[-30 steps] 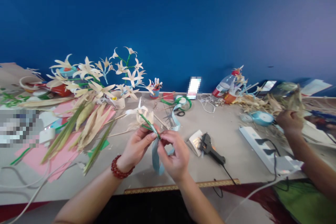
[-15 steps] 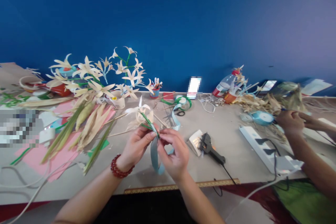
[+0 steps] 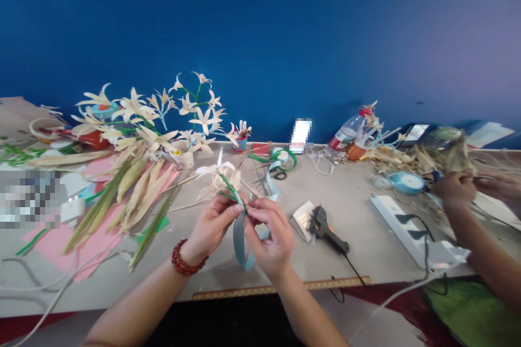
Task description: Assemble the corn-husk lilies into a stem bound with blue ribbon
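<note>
A cream, long-petalled flower (image 3: pixel 217 176) on a slim green-wrapped stem (image 3: pixel 231 188) is held over the grey desk (image 3: pixel 311 263), near the middle of its front edge, bloom tilted toward the back edge. The left hand (image 3: pixel 217 222), thumb uppermost, pinches the stem between its fingers. The right hand (image 3: pixel 271 236), knuckles bent, grasps a light blue satin ribbon (image 3: pixel 239 244) at the stem's lower end, fingertips nearly meeting the left's. Both forearms slant inward from the front edge.

Near the centre, the ribbon (image 3: pixel 239 244) is pale blue, the flower (image 3: pixel 222 168) is cream, its stem (image 3: pixel 233 191) green; the upper wall (image 3: pixel 260 38) is blue.
</note>
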Tool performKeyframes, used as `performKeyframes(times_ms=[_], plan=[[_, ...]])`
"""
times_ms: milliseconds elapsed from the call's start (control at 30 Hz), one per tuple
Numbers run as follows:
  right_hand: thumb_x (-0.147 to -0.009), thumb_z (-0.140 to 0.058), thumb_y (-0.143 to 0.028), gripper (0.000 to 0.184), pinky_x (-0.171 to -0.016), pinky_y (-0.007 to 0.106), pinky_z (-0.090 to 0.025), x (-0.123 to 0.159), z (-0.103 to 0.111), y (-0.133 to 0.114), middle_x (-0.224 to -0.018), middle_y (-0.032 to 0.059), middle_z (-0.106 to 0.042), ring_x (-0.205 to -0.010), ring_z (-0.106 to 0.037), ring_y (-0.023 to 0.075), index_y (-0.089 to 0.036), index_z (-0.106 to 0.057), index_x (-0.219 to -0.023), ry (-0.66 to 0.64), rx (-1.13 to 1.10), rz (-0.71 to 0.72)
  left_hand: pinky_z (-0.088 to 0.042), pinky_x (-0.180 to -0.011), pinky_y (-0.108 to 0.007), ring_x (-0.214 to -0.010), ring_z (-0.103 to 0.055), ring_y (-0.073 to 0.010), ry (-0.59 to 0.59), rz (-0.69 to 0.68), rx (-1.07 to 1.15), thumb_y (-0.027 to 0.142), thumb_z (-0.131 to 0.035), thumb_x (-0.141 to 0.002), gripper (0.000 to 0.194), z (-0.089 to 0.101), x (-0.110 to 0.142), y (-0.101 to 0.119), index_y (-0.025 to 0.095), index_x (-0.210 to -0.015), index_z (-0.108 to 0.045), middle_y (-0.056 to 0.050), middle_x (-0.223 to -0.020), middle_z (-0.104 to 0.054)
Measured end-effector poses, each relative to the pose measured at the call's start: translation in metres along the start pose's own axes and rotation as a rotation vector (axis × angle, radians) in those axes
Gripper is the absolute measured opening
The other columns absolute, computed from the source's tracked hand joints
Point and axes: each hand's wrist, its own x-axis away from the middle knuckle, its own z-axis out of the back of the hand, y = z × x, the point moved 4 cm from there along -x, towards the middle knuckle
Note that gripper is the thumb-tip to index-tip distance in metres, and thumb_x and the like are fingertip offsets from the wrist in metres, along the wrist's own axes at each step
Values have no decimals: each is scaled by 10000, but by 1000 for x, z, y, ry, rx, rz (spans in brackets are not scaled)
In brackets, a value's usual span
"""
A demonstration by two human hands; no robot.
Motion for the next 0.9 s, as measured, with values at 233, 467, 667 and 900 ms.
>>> performKeyframes(times_ms=[233,467,667,900], plan=[[-785,-617,-34,274,-751,348,-590,2,0,1,-988,75,-664,-913,-677,207,-233,-636,-972,-5,-14,-9,-484,-870,-294,-856,-649,-168,-15,-3,-9,228,-732,-788,116,-2,0,1,182,-893,-718,-31,-875,-709],[-787,-613,-38,258,-763,352,-585,1,0,2,-982,75,-664,-914,-675,206,-230,-632,-957,-2,1,-3,-491,-852,-266,-851,-628,-151,-34,-9,9,193,-719,-798,92,-2,-1,2,172,-888,-723,-30,-870,-688],[-786,-615,-31,249,-755,337,-584,-1,-1,-1,-977,73,-663,-896,-679,198,-225,-635,-940,8,2,10,-480,-857,-271,-871,-618,-163,-5,-10,-7,214,-744,-774,122,0,0,3,163,-882,-720,-34,-864,-682],[-781,-621,-26,257,-764,343,-584,-2,-3,-1,-989,74,-662,-893,-680,200,-225,-636,-943,5,-9,12,-475,-846,-269,-854,-613,-156,-9,-25,-17,227,-744,-778,114,0,0,5,170,-875,-724,-28,-859,-677]])
